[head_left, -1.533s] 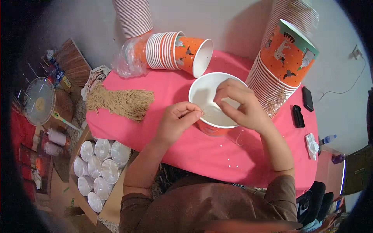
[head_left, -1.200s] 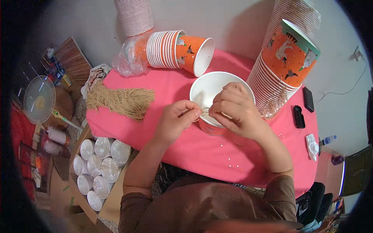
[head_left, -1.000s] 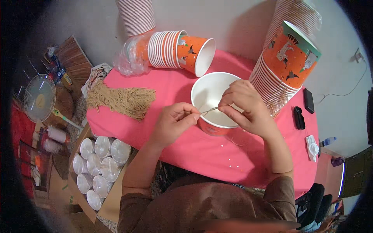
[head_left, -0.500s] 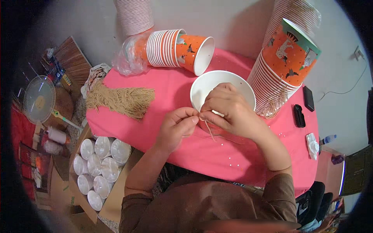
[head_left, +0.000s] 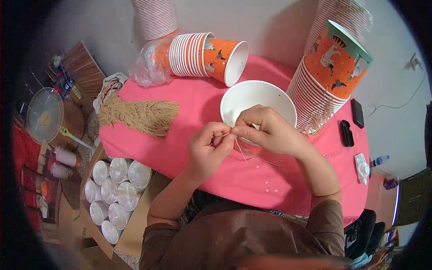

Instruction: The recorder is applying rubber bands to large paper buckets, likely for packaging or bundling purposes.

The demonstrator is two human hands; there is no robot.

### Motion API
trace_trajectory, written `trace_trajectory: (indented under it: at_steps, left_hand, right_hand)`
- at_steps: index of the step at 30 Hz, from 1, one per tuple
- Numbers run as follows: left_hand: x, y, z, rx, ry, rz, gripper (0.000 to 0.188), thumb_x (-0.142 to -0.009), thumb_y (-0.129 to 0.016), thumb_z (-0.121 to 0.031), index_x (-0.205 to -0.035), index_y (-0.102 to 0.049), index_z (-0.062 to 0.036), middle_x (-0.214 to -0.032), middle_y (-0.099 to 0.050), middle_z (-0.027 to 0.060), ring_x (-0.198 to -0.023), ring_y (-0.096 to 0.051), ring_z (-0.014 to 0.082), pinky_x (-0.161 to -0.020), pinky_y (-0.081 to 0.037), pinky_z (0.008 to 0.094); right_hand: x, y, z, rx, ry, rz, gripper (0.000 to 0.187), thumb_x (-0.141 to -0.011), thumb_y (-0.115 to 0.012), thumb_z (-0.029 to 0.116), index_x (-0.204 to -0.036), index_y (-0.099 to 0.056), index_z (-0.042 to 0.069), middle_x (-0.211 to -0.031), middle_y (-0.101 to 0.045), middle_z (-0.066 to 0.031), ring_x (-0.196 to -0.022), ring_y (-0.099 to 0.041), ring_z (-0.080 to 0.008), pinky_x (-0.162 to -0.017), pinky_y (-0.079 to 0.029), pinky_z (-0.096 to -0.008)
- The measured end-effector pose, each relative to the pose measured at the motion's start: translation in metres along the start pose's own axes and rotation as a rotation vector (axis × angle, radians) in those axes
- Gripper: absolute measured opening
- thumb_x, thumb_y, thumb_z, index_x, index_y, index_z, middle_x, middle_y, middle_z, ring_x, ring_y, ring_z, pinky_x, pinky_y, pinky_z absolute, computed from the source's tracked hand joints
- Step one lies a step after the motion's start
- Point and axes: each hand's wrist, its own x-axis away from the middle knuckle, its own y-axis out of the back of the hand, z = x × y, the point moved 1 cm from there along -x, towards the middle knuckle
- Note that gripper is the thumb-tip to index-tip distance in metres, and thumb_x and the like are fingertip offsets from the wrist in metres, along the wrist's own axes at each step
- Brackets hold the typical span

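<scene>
Both my hands meet just in front of the white cup on the pink table: left hand and right hand each pinched tight on a thin string, whose ends dangle below my fingertips.

I see a matt pink cloth covering the counter. On it, the white bowl looks like smooth paper with a faint sheen. Beside the bowl, the stacked orange cups are printed paper, partly inside a crinkled, glossy clear plastic sleeve. Left of the bowl, the tan string bundle looks rough and fibrous.
</scene>
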Motion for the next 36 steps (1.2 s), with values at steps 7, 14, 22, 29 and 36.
trace_trajectory:
  at_steps: [7,14,22,29,36]
  left_hand:
    - [0.001,0.001,-0.002,0.102,0.035,0.001,0.008,-0.088,-0.064,0.004,-0.09,-0.061,-0.0032,-0.067,-0.045,-0.0084,-0.06,-0.038,0.0004,-0.053,-0.032,0.0184]
    - [-0.001,0.005,-0.004,0.416,0.163,0.13,0.009,-0.093,-0.056,0.0,-0.102,-0.057,-0.0023,-0.082,-0.06,-0.0021,-0.07,-0.049,0.0004,-0.061,-0.039,0.0168]
    - [-0.005,0.002,-0.009,0.395,0.363,0.001,0.003,-0.091,-0.056,-0.004,-0.094,-0.055,-0.0047,-0.074,-0.051,-0.0063,-0.064,-0.043,0.0002,-0.057,-0.034,0.017]
    - [-0.006,0.008,-0.015,0.695,0.441,0.177,0.004,-0.092,-0.054,-0.007,-0.092,-0.056,-0.0039,-0.068,-0.047,-0.0058,-0.054,-0.037,0.0016,-0.049,-0.029,0.0185]
    - [-0.002,0.008,-0.008,0.767,0.481,0.159,0.007,-0.093,-0.055,-0.006,-0.097,-0.059,-0.0019,-0.068,-0.047,-0.005,-0.052,-0.035,0.002,-0.047,-0.028,0.0186]
  right_hand:
    - [-0.002,0.002,-0.001,-0.073,-0.062,0.091,0.035,-0.095,-0.061,0.024,-0.071,-0.059,-0.001,-0.06,-0.052,-0.003,-0.058,-0.045,-0.0098,-0.055,-0.038,-0.0289]
    - [-0.003,-0.001,0.005,-0.263,-0.208,0.177,0.041,-0.099,-0.056,0.032,-0.076,-0.062,-0.001,-0.064,-0.056,0.0007,-0.065,-0.048,-0.0057,-0.059,-0.042,-0.0261]
    - [0.012,-0.011,0.022,0.004,-0.036,-0.151,0.016,-0.082,-0.07,0.003,-0.094,-0.059,0.003,-0.077,-0.062,-0.0058,-0.068,-0.059,-0.0142,-0.064,-0.047,-0.028]
    - [0.013,-0.015,0.013,0.192,0.253,-0.247,0.014,-0.078,-0.067,0.002,-0.088,-0.057,0.005,-0.075,-0.061,-0.0108,-0.069,-0.062,-0.0301,-0.062,-0.048,-0.0394]
    - [0.016,-0.015,0.013,0.137,0.171,-0.251,0.013,-0.078,-0.069,0.004,-0.087,-0.06,0.005,-0.077,-0.062,-0.0104,-0.07,-0.062,-0.0308,-0.065,-0.047,-0.0394]
